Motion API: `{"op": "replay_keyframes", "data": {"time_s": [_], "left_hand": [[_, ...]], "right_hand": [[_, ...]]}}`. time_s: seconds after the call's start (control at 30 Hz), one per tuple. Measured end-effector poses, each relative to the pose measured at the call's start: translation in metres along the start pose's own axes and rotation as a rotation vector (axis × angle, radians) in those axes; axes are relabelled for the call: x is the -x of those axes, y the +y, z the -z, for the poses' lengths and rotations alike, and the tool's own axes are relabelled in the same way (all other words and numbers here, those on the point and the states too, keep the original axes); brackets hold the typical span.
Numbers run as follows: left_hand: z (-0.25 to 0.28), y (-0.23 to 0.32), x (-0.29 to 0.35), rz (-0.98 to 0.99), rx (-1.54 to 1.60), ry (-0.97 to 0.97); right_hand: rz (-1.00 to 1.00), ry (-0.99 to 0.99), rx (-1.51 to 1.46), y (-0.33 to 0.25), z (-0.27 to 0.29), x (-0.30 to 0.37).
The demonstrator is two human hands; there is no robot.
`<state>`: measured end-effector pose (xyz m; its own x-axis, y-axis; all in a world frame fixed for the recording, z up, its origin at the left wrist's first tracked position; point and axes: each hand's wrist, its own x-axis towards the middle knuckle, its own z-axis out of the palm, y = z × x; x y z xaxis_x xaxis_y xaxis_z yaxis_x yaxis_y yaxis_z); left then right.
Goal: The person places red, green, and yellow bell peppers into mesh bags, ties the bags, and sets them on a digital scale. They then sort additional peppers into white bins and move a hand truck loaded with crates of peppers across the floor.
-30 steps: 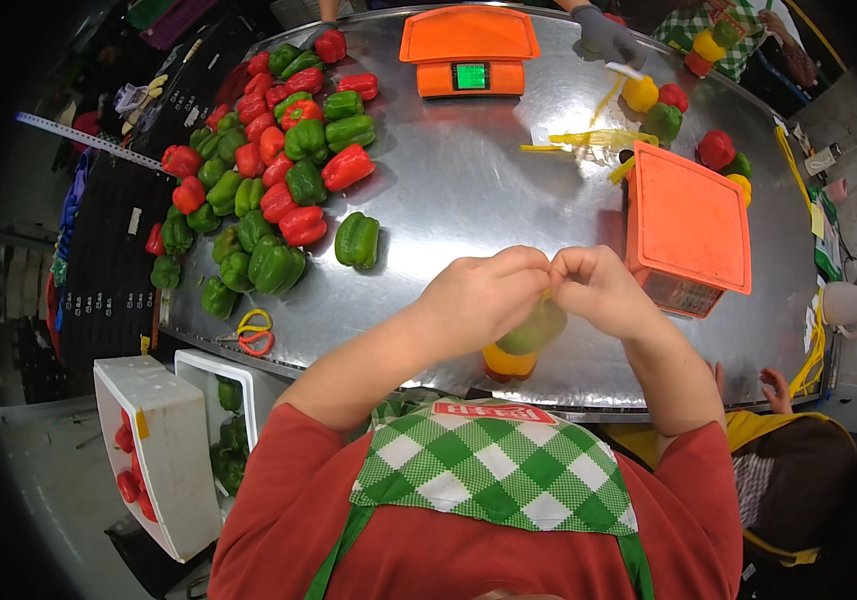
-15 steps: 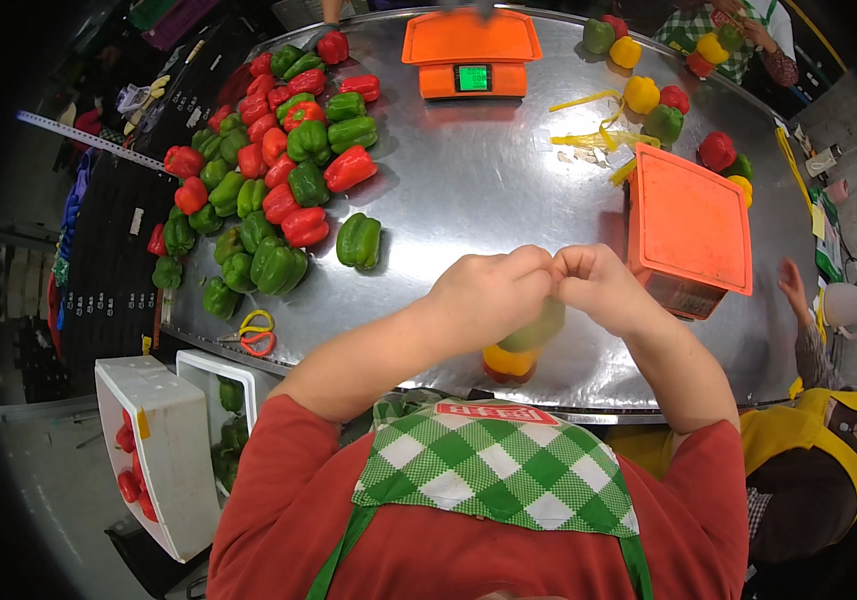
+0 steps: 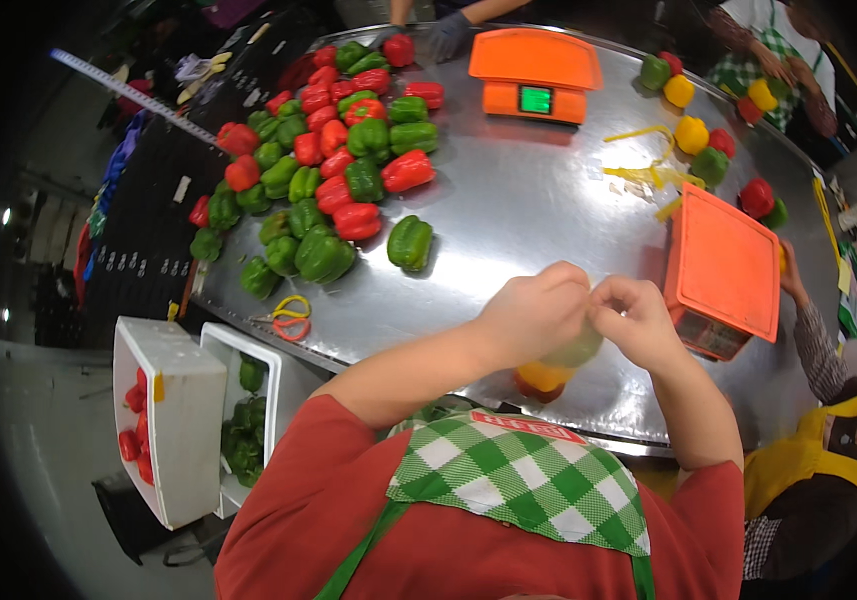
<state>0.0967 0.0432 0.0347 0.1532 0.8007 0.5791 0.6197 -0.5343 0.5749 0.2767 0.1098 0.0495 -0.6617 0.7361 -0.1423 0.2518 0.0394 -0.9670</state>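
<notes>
Our left hand (image 3: pixel 537 318) and right hand (image 3: pixel 639 320) are pinched narrow, fingertips meeting, though what's between them we can't tell! Just below them, we've got a blurred green bell pepper (image 3: pixel 579 350) over a yellow bell pepper (image 3: pixel 545 377); scissors (image 3: pixel 287 315) lie well left of the left hand.

Three peppers in a short stack at the near edge of the tabletop (image 3: pixel 479 225): a green pepper (image 3: pixel 579 350) uppermost, blurred and partly hidden by the left hand (image 3: pixel 537 318); a yellow pepper (image 3: pixel 546 375) in the middle; a red pepper (image 3: pixel 539 392) lowest, only narrowly visible. The column leans slightly.
</notes>
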Motion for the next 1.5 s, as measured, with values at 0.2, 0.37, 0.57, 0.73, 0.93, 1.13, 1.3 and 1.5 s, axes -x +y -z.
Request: {"op": "replay_keyframes", "data": {"time_s": [0.2,0.37,0.57,0.73,0.93,1.13,1.3,1.5], "left_hand": [[0.014,0.004,-0.005,-0.127,-0.186,-0.173],[0.019,0.004,-0.01,-0.275,-0.406,-0.302],[0.003,-0.004,-0.005,-0.174,-0.232,-0.127],[-0.004,-0.005,0.0,0.0,0.071,0.005],[0.012,0.003,-0.002,-0.071,-0.055,-0.155],[0.003,0.008,0.005,0.15,0.22,-0.028],[0.005,0.004,0.01,0.271,0.393,-0.069],[0.016,0.013,0.004,0.06,0.23,-0.215]], "right_hand": [[-0.033,-0.012,0.002,0.007,-0.001,-0.002],[-0.059,-0.047,-0.166,0.017,0.0,-0.008],[-0.064,-0.03,-0.257,0.013,0.001,-0.002],[-0.024,0.0,-0.223,0.014,0.002,-0.001],[-0.011,-0.039,-0.264,0.012,-0.003,0.001],[0.152,0.064,0.075,0.005,-0.008,0.01],[0.068,0.042,-0.036,0.007,-0.006,0.007],[0.041,0.023,-0.159,0.004,-0.009,0.021]]}}
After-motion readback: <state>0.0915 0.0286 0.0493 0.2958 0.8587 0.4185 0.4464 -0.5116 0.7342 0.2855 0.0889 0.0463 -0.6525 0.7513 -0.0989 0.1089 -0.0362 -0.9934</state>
